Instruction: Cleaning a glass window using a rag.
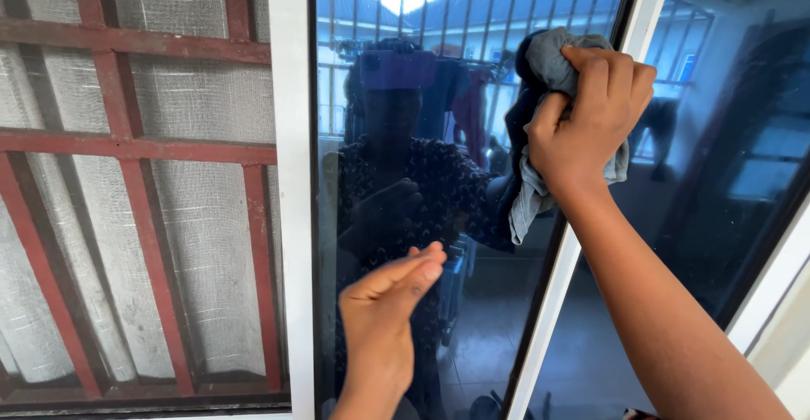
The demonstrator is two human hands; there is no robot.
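— What stands at the far left?

— A mesh screen [194, 218] behind dull red bars [135, 146], grey and coarse, running up to a white frame upright [291, 184].

— And beside that?

— A dark tinted glass pane [422, 133], glossy enough to mirror a person's outline, railings and bright sky. The left hand [384, 319] rises in front of its lower part, fingers [413, 270] straight and held together, flat, holding nothing; whether the tips touch the glass I cannot tell.

— Where is the cloth?

— Higher and to the right. The grey cloth [540, 70] is bunched under the right hand [591, 112], whose fingers are curled tight over it, pressing it against the pane near a slanting white frame bar [548, 302]. A loose end hangs below the wrist.

— Past the bar?

— A second dark pane [726, 150], reflecting bluish window shapes, edged by more white frame at the lower right.
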